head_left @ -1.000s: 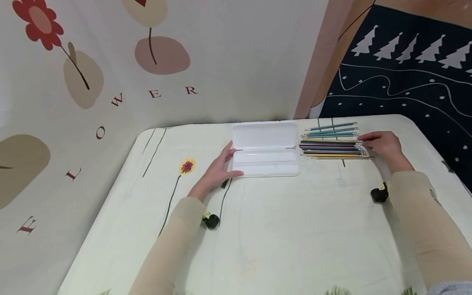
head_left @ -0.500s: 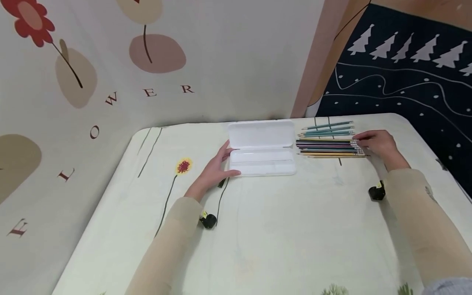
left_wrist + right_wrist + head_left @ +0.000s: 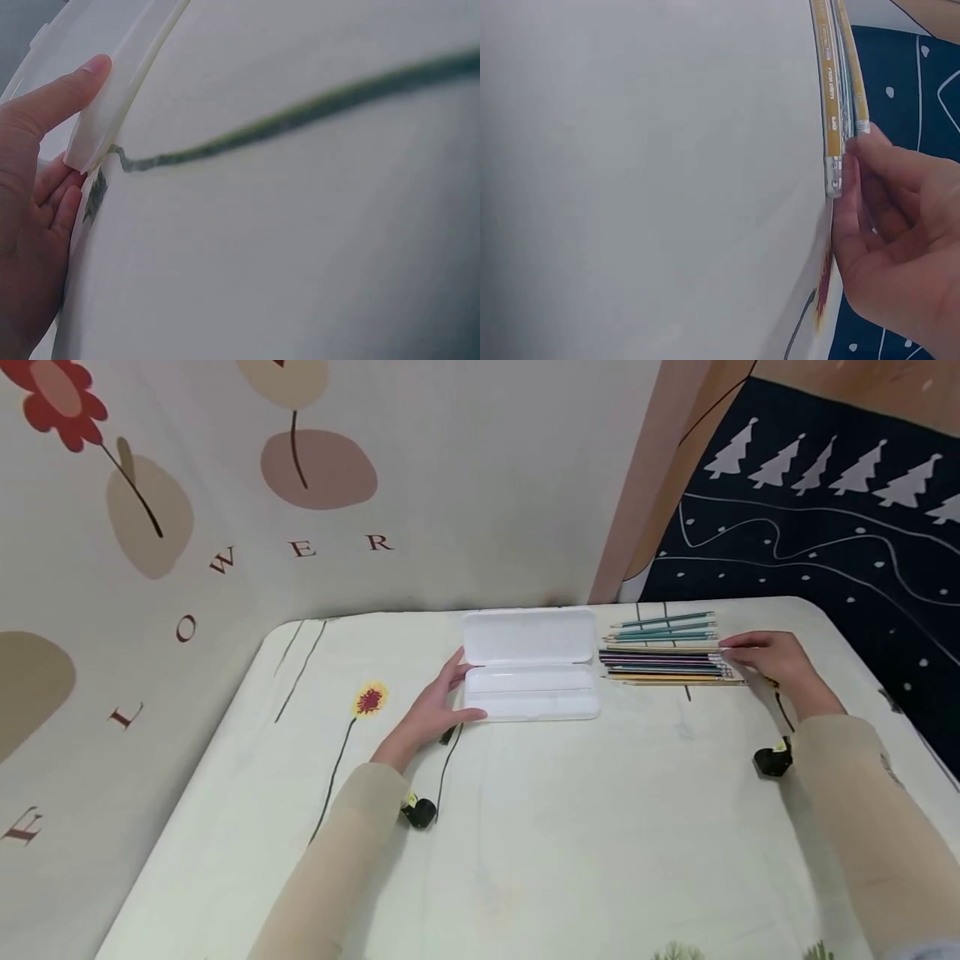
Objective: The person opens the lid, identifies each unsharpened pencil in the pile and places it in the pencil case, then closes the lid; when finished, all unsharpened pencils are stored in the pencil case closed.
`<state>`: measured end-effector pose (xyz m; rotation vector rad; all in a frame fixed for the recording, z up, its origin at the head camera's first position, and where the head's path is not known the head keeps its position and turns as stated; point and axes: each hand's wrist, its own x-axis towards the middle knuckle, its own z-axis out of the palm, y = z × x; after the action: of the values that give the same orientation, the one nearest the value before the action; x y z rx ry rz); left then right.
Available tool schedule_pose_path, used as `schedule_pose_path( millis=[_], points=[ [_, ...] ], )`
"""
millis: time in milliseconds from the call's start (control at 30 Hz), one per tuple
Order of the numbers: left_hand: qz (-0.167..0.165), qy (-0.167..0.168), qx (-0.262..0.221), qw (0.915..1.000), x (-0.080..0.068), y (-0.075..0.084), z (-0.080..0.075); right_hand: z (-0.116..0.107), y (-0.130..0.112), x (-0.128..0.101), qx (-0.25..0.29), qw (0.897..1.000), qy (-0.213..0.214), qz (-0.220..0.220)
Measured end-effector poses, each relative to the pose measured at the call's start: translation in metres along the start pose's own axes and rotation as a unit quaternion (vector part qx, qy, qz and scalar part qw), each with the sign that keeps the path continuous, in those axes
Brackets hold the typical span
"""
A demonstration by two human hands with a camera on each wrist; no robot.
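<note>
An open white pencil case (image 3: 532,681) lies near the table's back edge, its lid folded away. My left hand (image 3: 431,706) grips its left side; in the left wrist view, the thumb rests over the case's side wall (image 3: 124,90) and the other fingers are beneath its corner. To the right of the case, dark and yellow pencils (image 3: 660,664) lie in a row. My right hand (image 3: 776,664) is at their eraser ends. In the right wrist view it pinches the end of a yellow pencil (image 3: 855,64) between thumb and forefinger, beside another yellow pencil (image 3: 829,97).
Several teal pencils (image 3: 663,631) lie behind the dark ones. A black wrist camera (image 3: 418,812) hangs below the left cuff, another black camera (image 3: 772,760) below the right. A pale curtain (image 3: 480,510) rises behind the flower-print table cover (image 3: 570,827).
The head view has shifted slightly. My right wrist has risen a little, and part of a printed flower now shows beneath it. My left hand and the pencil case stay put.
</note>
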<state>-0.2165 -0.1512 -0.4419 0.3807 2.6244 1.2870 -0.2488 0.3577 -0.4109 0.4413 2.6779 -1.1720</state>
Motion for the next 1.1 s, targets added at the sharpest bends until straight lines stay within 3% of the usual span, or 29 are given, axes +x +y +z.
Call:
schedule_pose_path(
  millis=[233, 400, 567, 1100],
  points=[
    [0.014, -0.003, 0.002, 0.9999, -0.002, -0.004, 0.003, -0.005, 0.000, -0.016, 0.030, 0.999, 0.027, -0.026],
    [0.006, -0.002, 0.005, 1.0000, -0.002, -0.004, 0.003, -0.010, -0.004, -0.024, 0.094, 0.994, 0.040, -0.038],
    [0.006, -0.001, 0.007, 1.0000, 0.000, -0.001, -0.001, -0.012, -0.014, -0.028, 0.167, 0.984, 0.051, -0.044],
    [0.001, -0.004, 0.002, 1.0000, 0.001, -0.001, -0.002, -0.009, -0.034, -0.042, 0.290, 0.954, 0.049, -0.064]
  ],
)
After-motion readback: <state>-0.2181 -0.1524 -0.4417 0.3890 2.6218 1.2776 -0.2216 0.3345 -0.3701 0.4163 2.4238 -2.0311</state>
